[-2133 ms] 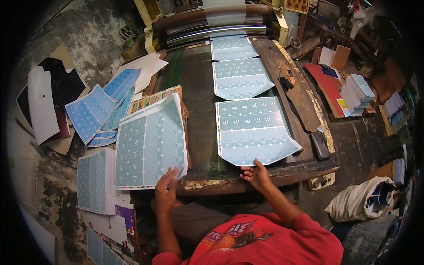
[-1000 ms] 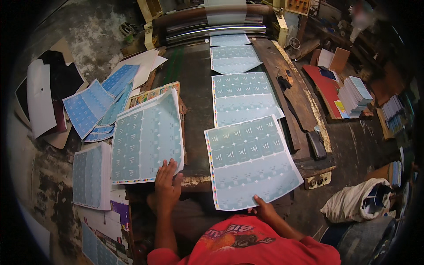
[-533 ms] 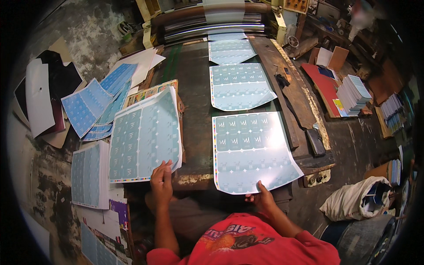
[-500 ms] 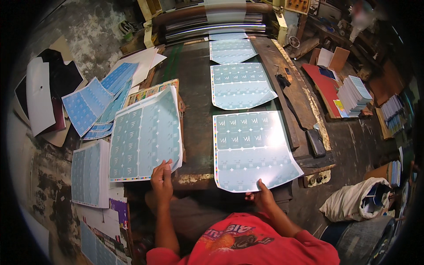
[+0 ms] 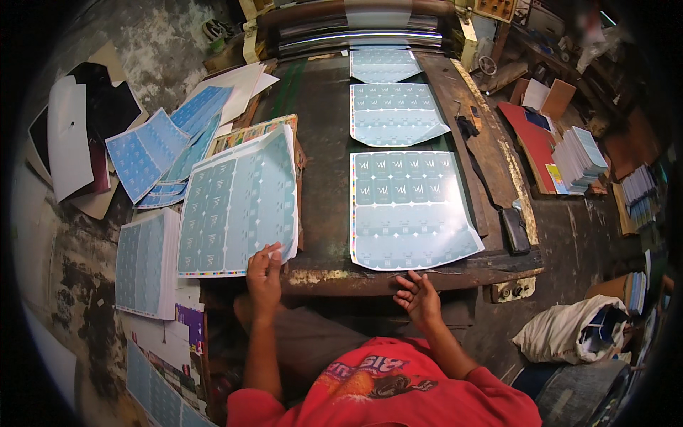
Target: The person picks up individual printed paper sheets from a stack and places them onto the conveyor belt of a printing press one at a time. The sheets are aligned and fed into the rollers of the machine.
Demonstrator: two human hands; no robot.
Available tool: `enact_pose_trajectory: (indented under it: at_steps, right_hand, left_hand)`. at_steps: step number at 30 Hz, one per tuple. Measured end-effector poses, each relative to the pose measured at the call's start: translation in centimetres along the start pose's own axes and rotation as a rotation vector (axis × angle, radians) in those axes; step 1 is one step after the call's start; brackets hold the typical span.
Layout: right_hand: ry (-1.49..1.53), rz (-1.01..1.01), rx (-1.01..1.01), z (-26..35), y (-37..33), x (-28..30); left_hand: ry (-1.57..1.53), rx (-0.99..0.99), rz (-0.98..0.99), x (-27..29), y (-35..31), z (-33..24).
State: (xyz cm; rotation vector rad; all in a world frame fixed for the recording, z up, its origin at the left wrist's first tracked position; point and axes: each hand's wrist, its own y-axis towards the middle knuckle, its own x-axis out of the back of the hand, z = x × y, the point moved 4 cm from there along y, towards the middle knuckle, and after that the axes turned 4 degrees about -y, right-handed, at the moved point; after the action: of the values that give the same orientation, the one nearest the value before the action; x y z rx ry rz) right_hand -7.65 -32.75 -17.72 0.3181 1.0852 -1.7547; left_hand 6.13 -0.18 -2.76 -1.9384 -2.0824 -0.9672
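A thick stack of teal printed sheets point(image 5: 238, 206) lies at the table's left side. My left hand point(image 5: 265, 279) is at its near right corner, fingers closed on the edge of the top sheet, whose corner curls slightly. Right of it, a single printed sheet point(image 5: 413, 206) lies flat on the dark feed table point(image 5: 320, 213), its near right corner curling up. Just short of that sheet's near edge is my right hand point(image 5: 421, 299), palm turned up, fingers apart and nothing in them. Two more printed sheets point(image 5: 397, 114) lie in line beyond, towards the rollers point(image 5: 359, 44).
Loose blue sheets point(image 5: 146, 156) and another sheet stack point(image 5: 146, 267) are to the left. A flat bar point(image 5: 455, 171) runs along the sheets' right side, with a black pouch point(image 5: 515, 231) beside it. Booklet piles point(image 5: 580, 160) and a white sack point(image 5: 569, 331) stand farther right.
The line of sheets has moved away towards the rollers. My right hand has let go of the nearest sheet's near edge. My left hand stays at the stack's corner.
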Motion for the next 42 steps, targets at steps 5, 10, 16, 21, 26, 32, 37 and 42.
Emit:
enact_pose_trajectory:
  at_steps: [5,10,16,21,26,32,37,42]
  right_hand:
    - [-0.037,0.055,-0.034,0.2,-1.1,-1.3]
    - [-0.126,0.100,0.006,1.5,-1.7,-3.5]
    - [-0.184,0.442,0.099,4.7,-3.1,-7.6]
    - [-0.301,0.181,0.011,3.8,-3.1,-4.4]
    - [-0.322,0.047,-0.092,0.3,-3.7,0.7]
    - [-0.252,-0.015,-0.136,-2.1,-7.7,2.4]
    - [-0.274,-0.015,-0.102,-2.1,-8.5,2.5]
    - [-0.144,-0.050,-0.133,-2.2,-7.4,2.7]
  left_hand:
    - [-0.630,0.293,-0.249,2.6,0.8,-1.0]
    - [-0.060,-0.136,0.064,0.5,-1.1,-7.1]
    - [-0.157,-0.391,0.580,-0.8,-3.3,-10.2]
    - [-0.051,-0.439,0.641,-2.2,-4.3,-11.7]
    - [0.022,-0.381,0.263,-0.8,-2.0,-10.1]
    - [0.345,-0.271,0.111,-0.2,0.6,-6.8]
    - [0.425,-0.206,0.241,-1.0,-0.4,-4.0]
    - [0.071,-0.056,0.214,-0.1,0.4,-2.6]
